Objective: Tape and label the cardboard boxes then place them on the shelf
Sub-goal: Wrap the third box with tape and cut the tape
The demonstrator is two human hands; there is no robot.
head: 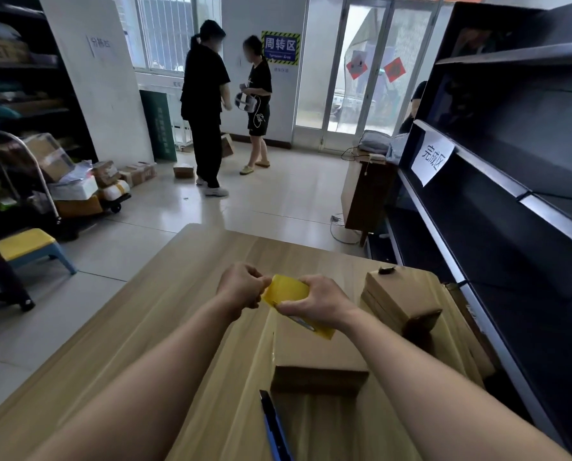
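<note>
Both my hands hold a yellow roll of tape (288, 289) above the wooden table (165, 311). My right hand (318, 301) grips the roll from the right side. My left hand (243, 286) pinches its left edge with curled fingers. Just below the roll lies a closed cardboard box (318, 357) on the table. A stack of flat cardboard boxes (397, 294) sits to the right, near the dark shelf (497, 201).
A blue utility knife (274, 427) lies on the table near me. The dark shelf carries a white paper sign (432, 159). Two people (208, 104) stand on the tiled floor ahead. A cart of parcels (75, 181) and a yellow stool (28, 244) are at left.
</note>
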